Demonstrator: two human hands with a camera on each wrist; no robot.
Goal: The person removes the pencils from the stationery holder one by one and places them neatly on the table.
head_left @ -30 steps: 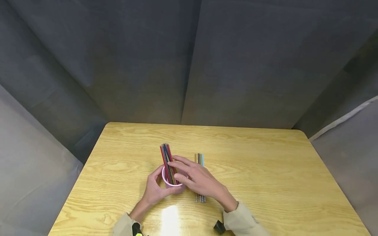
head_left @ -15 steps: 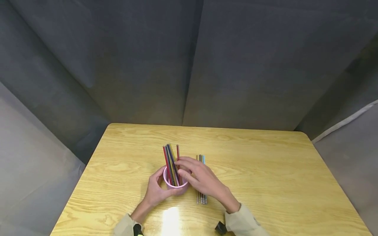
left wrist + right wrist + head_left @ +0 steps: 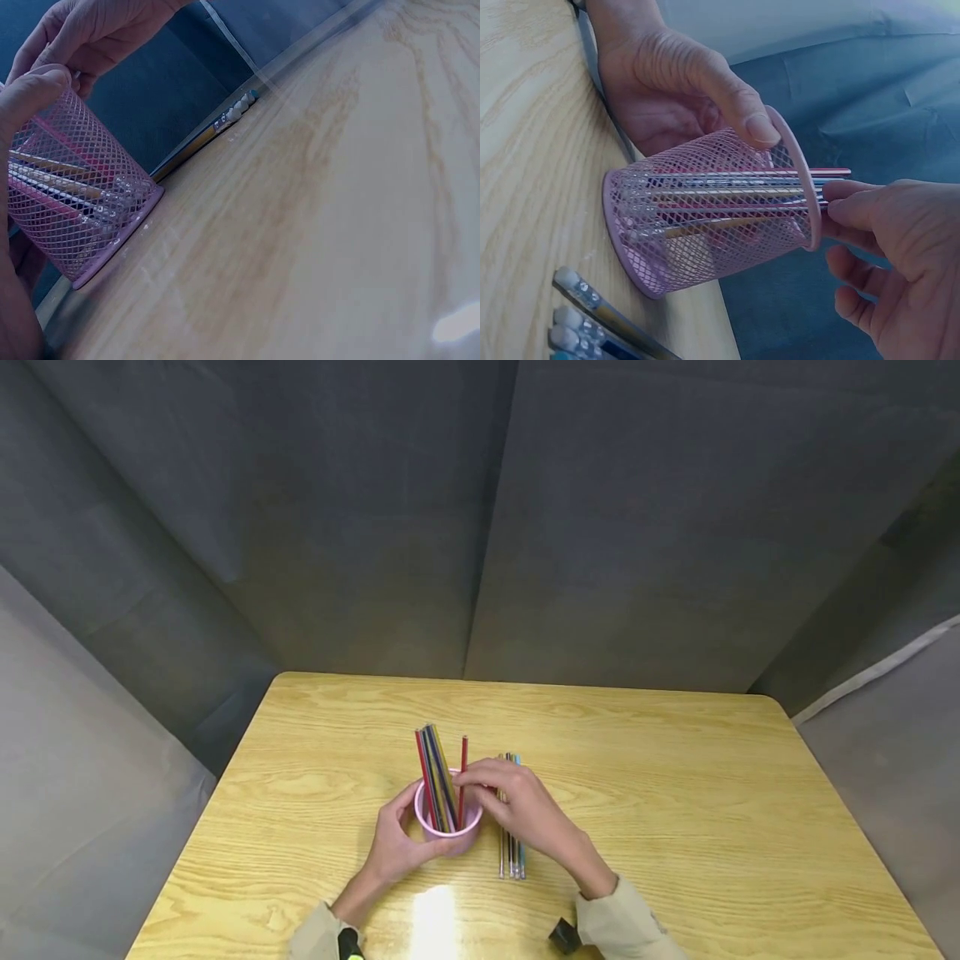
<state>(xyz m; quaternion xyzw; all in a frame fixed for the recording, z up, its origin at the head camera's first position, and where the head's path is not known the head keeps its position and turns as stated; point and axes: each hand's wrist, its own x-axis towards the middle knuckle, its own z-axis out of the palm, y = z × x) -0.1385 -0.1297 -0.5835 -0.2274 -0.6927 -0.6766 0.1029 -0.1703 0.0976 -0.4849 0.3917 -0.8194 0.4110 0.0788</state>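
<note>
A pink mesh pencil cup [image 3: 459,843] stands on the table, its side gripped by my left hand [image 3: 396,845], with the thumb near the rim in the right wrist view. Several pencils [image 3: 433,768] in red, blue and yellow lean to the left inside it, eraser ends down. At the cup's right side a red pencil [image 3: 464,752] stands nearly upright, pinched between the thumb and forefinger of my right hand [image 3: 531,817]. Its lower part is inside the cup; the other right-hand fingers are bent and hold nothing.
Several loose pencils [image 3: 513,862] lie side by side on the wooden table [image 3: 675,810] right of the cup, partly under the right hand, erasers toward me. A black object [image 3: 564,936] sits by the right sleeve. Grey curtains [image 3: 360,527] surround the table.
The red pencil has separated from the bundle and swung to the right side of the cup. My right hand has moved slightly right with it. The left hand keeps its hold on the cup.
</note>
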